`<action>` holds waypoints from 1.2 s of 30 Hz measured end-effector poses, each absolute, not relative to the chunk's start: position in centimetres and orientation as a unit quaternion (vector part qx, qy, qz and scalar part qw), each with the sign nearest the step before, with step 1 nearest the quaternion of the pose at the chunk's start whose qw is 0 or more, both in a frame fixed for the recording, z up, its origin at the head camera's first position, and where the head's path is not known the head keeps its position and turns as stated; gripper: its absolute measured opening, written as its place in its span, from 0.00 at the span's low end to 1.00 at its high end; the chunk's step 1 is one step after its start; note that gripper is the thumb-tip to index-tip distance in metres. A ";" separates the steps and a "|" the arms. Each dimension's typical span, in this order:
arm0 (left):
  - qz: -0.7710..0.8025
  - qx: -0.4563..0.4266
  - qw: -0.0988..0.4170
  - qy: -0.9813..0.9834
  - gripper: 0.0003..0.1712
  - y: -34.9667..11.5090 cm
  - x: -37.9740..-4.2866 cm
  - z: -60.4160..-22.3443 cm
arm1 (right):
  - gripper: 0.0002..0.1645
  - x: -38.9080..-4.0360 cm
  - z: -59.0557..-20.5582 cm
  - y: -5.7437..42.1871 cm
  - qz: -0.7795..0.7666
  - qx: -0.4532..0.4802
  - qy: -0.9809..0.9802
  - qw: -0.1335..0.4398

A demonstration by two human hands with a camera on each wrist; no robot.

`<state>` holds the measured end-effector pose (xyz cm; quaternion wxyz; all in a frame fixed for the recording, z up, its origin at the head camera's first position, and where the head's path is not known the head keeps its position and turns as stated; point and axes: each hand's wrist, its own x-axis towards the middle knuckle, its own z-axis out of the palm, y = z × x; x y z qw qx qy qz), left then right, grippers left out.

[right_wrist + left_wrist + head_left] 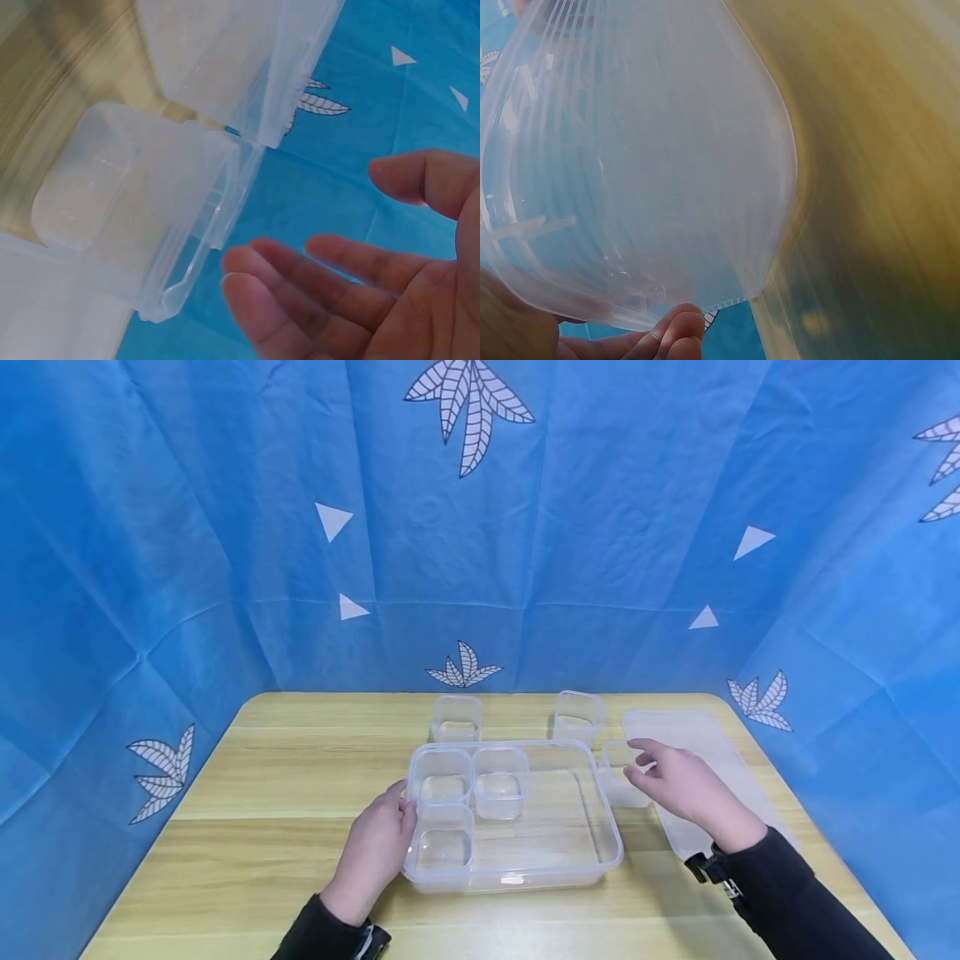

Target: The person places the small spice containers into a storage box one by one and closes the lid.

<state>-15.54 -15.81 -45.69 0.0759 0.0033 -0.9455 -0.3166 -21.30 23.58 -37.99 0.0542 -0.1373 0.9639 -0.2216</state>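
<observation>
A large clear plastic container (517, 878) stands on the table with three small clear cups inside: one in the back left corner (441, 768), one beside it (501, 789) and one at the front left (442, 847). My left hand (378, 835) grips the container's left side at the rim; the left wrist view shows its fingertips (682, 326) at the container's edge. To the right of the container stands another small clear cup (619, 777). Just over that cup hovers my right hand (678, 781), holding nothing, thumb and fingers (337, 277) spread apart beside it.
Behind the container are two more small cups, one toward the left (456, 714) and one toward the right (579, 714). A flat translucent lid (697, 735) lies on the wooden table (285, 793) at the right. Blue cloth (225, 527) hangs around the back and sides.
</observation>
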 end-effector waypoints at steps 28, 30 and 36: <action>-0.320 0.007 0.075 -0.945 0.25 -15.6 -15.5 -45.7 | 0.18 -22.6 -42.7 23.5 -0.181 -0.195 0.962 0.054; -0.319 0.006 0.075 -0.945 0.25 -15.7 -15.4 -45.7 | 0.16 -22.6 -42.7 23.5 -0.175 -0.202 0.962 0.049; -0.316 0.004 0.078 -0.945 0.24 -15.7 -15.4 -45.7 | 0.13 -22.6 -42.8 23.4 -0.172 -0.206 0.962 0.041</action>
